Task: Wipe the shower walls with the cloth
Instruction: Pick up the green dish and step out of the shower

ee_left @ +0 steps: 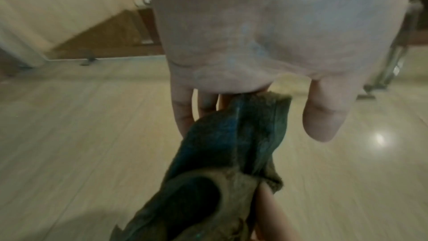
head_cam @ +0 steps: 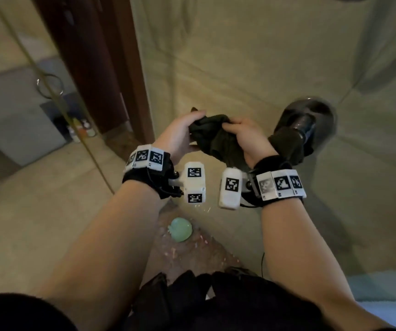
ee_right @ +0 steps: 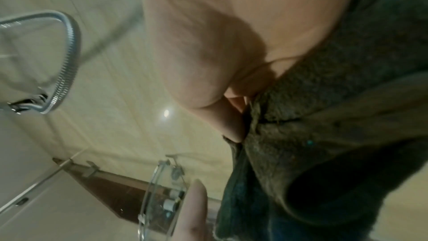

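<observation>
A dark green cloth (head_cam: 212, 137) hangs bunched between my two hands in front of the beige tiled shower wall (head_cam: 240, 56). My left hand (head_cam: 193, 121) holds its left end, fingers over the top. In the left wrist view the cloth (ee_left: 231, 144) runs up to the fingers (ee_left: 183, 114) while the thumb (ee_left: 324, 114) stands apart from it. My right hand (head_cam: 236, 126) grips the other end with curled fingers; in the right wrist view the cloth (ee_right: 324, 116) is bunched against the palm. A loose tail of the cloth (head_cam: 287, 145) droops to the right.
A dark round fixture (head_cam: 311, 120) juts from the wall just right of my right hand. A glass door with a ring handle (head_cam: 49, 88) and a brown door frame (head_cam: 92, 68) stand left. A green round object (head_cam: 180, 229) lies on the floor. A metal shower hose (ee_right: 67, 61) and a glass shelf (ee_right: 157, 199) are nearby.
</observation>
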A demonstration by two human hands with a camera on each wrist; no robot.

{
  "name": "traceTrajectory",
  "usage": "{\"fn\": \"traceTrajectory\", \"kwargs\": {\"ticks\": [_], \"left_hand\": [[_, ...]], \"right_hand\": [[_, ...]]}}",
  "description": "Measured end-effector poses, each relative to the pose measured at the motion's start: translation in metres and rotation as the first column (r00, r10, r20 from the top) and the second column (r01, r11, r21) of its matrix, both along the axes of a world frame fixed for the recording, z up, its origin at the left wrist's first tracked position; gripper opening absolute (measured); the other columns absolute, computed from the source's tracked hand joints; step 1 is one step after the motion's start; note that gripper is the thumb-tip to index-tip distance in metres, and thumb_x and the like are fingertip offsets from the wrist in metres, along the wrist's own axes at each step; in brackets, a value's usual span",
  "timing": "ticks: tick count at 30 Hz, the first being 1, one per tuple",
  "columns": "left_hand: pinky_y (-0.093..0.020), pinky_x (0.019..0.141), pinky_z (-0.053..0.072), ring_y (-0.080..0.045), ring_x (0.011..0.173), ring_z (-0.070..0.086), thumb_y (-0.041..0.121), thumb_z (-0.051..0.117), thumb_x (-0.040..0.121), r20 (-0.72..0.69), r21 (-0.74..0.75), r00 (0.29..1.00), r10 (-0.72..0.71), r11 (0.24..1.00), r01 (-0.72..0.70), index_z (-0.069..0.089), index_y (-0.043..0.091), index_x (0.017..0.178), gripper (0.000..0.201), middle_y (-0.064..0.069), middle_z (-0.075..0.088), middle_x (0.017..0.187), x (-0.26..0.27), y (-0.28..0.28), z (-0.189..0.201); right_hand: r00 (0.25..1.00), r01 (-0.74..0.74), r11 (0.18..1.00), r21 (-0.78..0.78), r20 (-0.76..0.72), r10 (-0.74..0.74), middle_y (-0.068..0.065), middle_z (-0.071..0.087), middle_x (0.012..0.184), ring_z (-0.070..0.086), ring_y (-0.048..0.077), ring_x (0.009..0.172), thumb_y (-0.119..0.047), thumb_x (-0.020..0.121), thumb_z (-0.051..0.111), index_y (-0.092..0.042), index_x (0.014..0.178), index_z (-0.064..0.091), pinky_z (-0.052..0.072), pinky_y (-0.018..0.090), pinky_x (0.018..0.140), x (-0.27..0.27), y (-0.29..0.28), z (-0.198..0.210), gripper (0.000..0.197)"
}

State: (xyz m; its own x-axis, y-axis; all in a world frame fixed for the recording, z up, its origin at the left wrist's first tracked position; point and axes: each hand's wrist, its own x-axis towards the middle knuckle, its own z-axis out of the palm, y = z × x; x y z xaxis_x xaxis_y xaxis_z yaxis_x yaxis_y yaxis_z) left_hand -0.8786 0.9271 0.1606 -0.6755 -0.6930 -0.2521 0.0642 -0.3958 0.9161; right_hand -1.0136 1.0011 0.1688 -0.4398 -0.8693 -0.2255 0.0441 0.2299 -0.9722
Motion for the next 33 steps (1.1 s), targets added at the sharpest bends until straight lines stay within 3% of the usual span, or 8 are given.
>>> {"fn": "traceTrajectory", "kwargs": {"ticks": [7, 13, 17, 19, 22, 24, 27, 33], "left_hand": [[-0.029, 0.069, 0.057, -0.023, 0.092, 0.065, -0.001, 0.049, 0.091, 0.089, 0.095, 0.952, 0.292, 0.949, -0.300, 0.059, 0.006, 0.107, 0.020, -0.013, 0.065, 0.103, 0.065, 0.007, -0.053], [-0.024, 0.058, 0.052, -0.014, 0.075, 0.065, -0.006, 0.044, 0.090, 0.080, 0.196, 0.852, 0.517, 0.830, -0.522, 0.056, 0.004, 0.103, 0.020, -0.012, 0.063, 0.095, 0.106, 0.023, -0.074], [-0.026, 0.061, 0.051, -0.010, 0.063, 0.064, -0.006, 0.040, 0.090, 0.022, 0.204, 0.830, 0.557, 0.810, -0.549, 0.056, 0.001, 0.108, 0.025, -0.012, 0.062, 0.090, 0.113, 0.021, -0.069], [-0.029, 0.064, 0.052, -0.016, 0.076, 0.064, -0.005, 0.041, 0.090, -0.023, 0.214, 0.810, 0.586, 0.794, -0.569, 0.057, 0.003, 0.105, 0.024, -0.014, 0.061, 0.096, 0.106, 0.017, -0.061], [-0.035, 0.073, 0.055, -0.024, 0.096, 0.063, -0.005, 0.041, 0.090, -0.092, 0.243, 0.802, 0.590, 0.794, -0.557, 0.059, 0.007, 0.102, 0.025, -0.015, 0.062, 0.106, 0.084, 0.011, -0.047], [-0.038, 0.077, 0.055, -0.027, 0.099, 0.061, -0.006, 0.040, 0.091, -0.143, 0.262, 0.825, 0.546, 0.825, -0.501, 0.060, 0.007, 0.098, 0.025, -0.015, 0.061, 0.103, 0.063, 0.012, -0.037], [-0.036, 0.073, 0.056, -0.024, 0.093, 0.061, -0.006, 0.039, 0.091, -0.186, 0.251, 0.870, 0.457, 0.878, -0.407, 0.061, 0.006, 0.098, 0.025, -0.012, 0.061, 0.096, 0.032, 0.015, -0.027], [-0.041, 0.083, 0.053, -0.024, 0.093, 0.061, -0.004, 0.039, 0.092, -0.263, 0.267, 0.909, 0.324, 0.930, -0.254, 0.060, 0.006, 0.103, 0.027, -0.011, 0.061, 0.095, 0.009, 0.027, -0.026]], "right_hand": [[0.981, -0.167, 0.976, 0.143, -0.076, 0.179, 0.007, 0.069, 0.085, 0.067, 0.023, 0.085, -0.010, 0.095, 0.052, -0.016, 0.084, 0.067, 0.055, 0.036, 0.085, 0.041, -0.028, -0.033, 0.020], [0.809, -0.328, 0.901, 0.285, -0.407, 0.423, 0.011, 0.067, 0.088, 0.062, 0.029, 0.088, -0.013, 0.088, 0.049, -0.008, 0.089, 0.068, 0.051, 0.044, 0.084, 0.087, -0.051, -0.037, 0.020], [0.685, -0.423, 0.860, 0.285, -0.521, 0.509, -0.001, 0.058, 0.073, 0.055, 0.016, 0.073, -0.013, 0.091, 0.048, -0.020, 0.073, 0.061, 0.038, 0.026, 0.058, 0.093, -0.051, -0.018, 0.023], [0.712, -0.419, 0.885, 0.205, -0.531, 0.460, -0.002, 0.063, 0.082, 0.058, 0.012, 0.078, -0.017, 0.092, 0.050, -0.020, 0.087, 0.066, 0.040, 0.022, 0.060, 0.085, -0.048, -0.011, 0.017], [0.795, -0.279, 0.958, 0.067, -0.543, 0.270, -0.004, 0.065, 0.090, 0.059, 0.002, 0.081, -0.022, 0.093, 0.055, -0.020, 0.104, 0.065, 0.045, 0.010, 0.061, 0.067, -0.031, -0.006, 0.015], [0.825, -0.055, 0.996, -0.071, -0.565, 0.005, 0.000, 0.067, 0.084, 0.061, 0.007, 0.074, -0.025, 0.093, 0.056, -0.019, 0.090, 0.066, 0.049, 0.019, 0.065, 0.051, -0.012, -0.002, 0.012], [0.662, 0.379, 0.919, -0.105, -0.664, -0.348, 0.009, 0.060, 0.064, 0.055, 0.025, 0.060, -0.037, 0.094, 0.049, -0.010, 0.065, 0.059, 0.039, 0.032, 0.059, 0.016, 0.017, 0.002, 0.041], [0.681, 0.590, 0.761, 0.271, -0.674, -0.288, 0.011, 0.069, 0.087, 0.067, 0.031, 0.082, -0.068, 0.086, 0.042, -0.006, 0.104, 0.060, 0.053, 0.039, 0.081, -0.033, 0.063, -0.016, 0.066]]}}
